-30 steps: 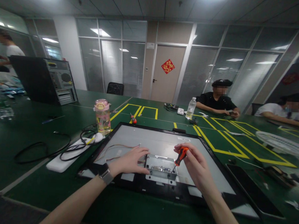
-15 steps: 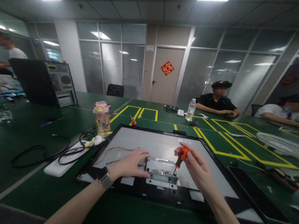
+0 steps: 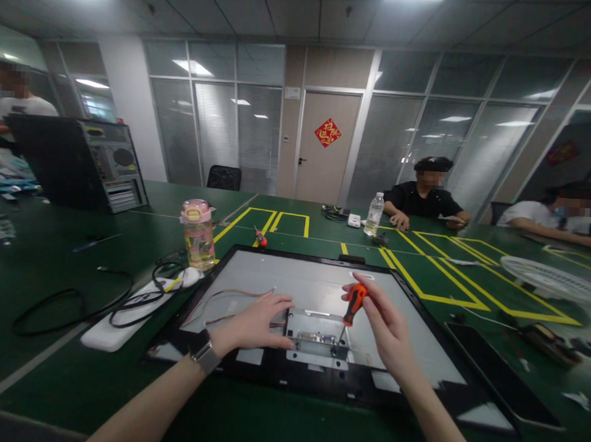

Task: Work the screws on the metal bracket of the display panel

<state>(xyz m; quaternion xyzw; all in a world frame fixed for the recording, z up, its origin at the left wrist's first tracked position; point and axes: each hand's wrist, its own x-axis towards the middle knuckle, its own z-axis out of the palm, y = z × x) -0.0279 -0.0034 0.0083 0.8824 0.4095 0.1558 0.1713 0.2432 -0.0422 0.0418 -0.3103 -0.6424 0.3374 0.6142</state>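
A large flat display panel (image 3: 257,272) with a grey back and black frame lies on the green table. Near its front edge sits a metal bracket (image 3: 314,325) with connectors in it. My right hand (image 3: 382,316) grips an orange and black screwdriver (image 3: 356,305), held nearly upright, its shaft reaching down to the right end of the bracket. My left hand (image 3: 262,322), with a watch (image 3: 204,352) on the wrist, rests flat on the panel, fingers stretched out along the bracket's left side. Thin cables (image 3: 221,293) run across the panel beside it.
A pink-lidded bottle (image 3: 197,238) and a white power strip (image 3: 123,324) with black cable stand left of the panel. Behind is another screwdriver (image 3: 260,239). A black flat slab (image 3: 501,373) lies right. A computer case (image 3: 73,161) stands far left. Co-workers (image 3: 427,196) sit across the table.
The view has shifted slightly. My hands hold nearly the same pose, with the screwdriver still at the bracket. The person across the table has moved a hand forward onto the table.
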